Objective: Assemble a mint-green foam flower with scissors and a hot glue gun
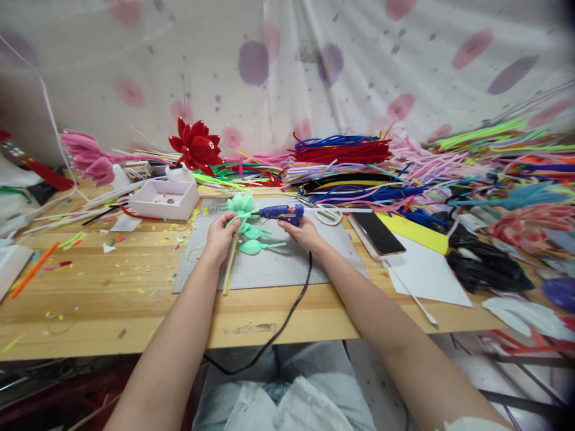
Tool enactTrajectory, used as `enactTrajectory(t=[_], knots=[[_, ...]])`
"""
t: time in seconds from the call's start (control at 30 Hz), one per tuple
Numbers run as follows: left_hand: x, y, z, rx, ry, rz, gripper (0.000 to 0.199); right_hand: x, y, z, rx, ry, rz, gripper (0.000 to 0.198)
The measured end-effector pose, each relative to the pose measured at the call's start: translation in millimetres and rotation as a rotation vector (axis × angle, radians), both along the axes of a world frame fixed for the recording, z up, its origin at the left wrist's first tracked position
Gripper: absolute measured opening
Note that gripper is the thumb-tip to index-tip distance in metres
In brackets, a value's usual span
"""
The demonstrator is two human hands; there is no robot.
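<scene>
In my left hand (pixel 221 234) is a mint-green pipe-cleaner flower (pixel 243 205), its fingers closed around the base below the petals. A pale yellow stem (pixel 229 269) hangs down from it over the mat. My right hand (pixel 302 230) is wrapped around the handle of a blue hot glue gun (pixel 281 212), whose nozzle points left at the flower, touching or very near it. A white glue stick (pixel 336 209) sticks out of the gun's back. Loose mint-green petals (pixel 254 246) lie on the grey cutting mat (pixel 197 263) between my hands.
Scissors (pixel 329 215) lie right of the gun. A phone (pixel 380 233) sits by yellow and white sheets. Pipe cleaners (pixel 341 152) pile along the back. A red flower (pixel 196 143) stands behind a white box (pixel 164 199). The gun's black cord (pixel 294 308) droops over the table edge.
</scene>
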State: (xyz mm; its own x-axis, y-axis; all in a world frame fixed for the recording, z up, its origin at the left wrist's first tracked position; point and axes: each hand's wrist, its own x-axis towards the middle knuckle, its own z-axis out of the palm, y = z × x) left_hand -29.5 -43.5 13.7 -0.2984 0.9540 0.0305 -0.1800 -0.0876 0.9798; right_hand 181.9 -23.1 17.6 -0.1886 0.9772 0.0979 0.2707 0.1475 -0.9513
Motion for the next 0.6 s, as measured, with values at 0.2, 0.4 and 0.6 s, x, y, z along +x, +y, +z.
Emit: enactTrajectory(t=[0.2,0.4,0.6], knots=[[1.0,-1.2,2.2,-0.019,-0.009,0.012,0.038,0.6,-1.5,3.3,0.000,0.006,-0.003,0.037],[-0.3,-1.2,1.0,-0.014,-0.004,-0.009,0.037,-0.4,-0.6,2.5,0.016,-0.031,-0.013,0.037],[-0.7,-1.3,1.9,-0.008,0.014,-0.008,0.037,0.0,1.9,-0.6,0.016,-0.016,-0.005,0.040]])
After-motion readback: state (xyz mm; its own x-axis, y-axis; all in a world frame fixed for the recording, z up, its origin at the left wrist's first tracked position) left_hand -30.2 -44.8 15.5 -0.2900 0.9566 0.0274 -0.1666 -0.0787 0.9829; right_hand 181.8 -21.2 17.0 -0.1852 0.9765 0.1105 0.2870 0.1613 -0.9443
